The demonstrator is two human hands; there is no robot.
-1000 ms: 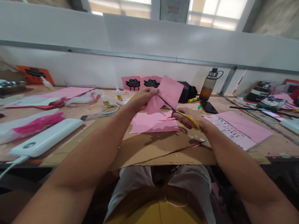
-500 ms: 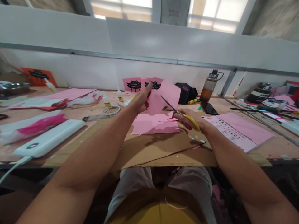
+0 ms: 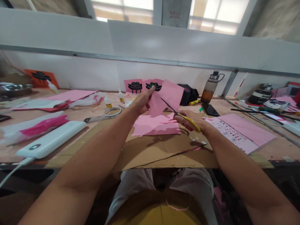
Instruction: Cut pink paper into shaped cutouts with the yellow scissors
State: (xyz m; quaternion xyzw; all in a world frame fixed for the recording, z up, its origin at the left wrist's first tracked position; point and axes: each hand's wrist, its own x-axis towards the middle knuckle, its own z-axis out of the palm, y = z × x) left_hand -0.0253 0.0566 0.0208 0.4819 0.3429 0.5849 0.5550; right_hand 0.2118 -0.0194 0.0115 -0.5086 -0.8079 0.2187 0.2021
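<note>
My left hand [image 3: 143, 101] pinches a pink paper sheet [image 3: 172, 92] and holds it up above the work surface. In my right hand [image 3: 187, 118] is a pair of scissors [image 3: 186, 118] with yellow handles, its dark blades pointing up and left in front of the held sheet. Below both hands another pink sheet [image 3: 156, 126] lies flat, with thin pink paper slivers [image 3: 170, 121] on top. Behind the left hand, two pink cards with black beaded roof-like shapes, one of them a card [image 3: 134, 87] at the left, lean against the wall.
Brown cardboard [image 3: 161, 153] covers the front of the table. On the left are a white power strip [image 3: 52, 139], a tape roll [image 3: 112, 111] and a glue bottle [image 3: 108, 102]. To the right stand a drink bottle [image 3: 208, 89], a phone [image 3: 210, 110] and a printed pink sheet [image 3: 239, 131].
The view has shifted very slightly. My left hand and the pink sheet have moved a little to the right; the scissors stay almost where they were.
</note>
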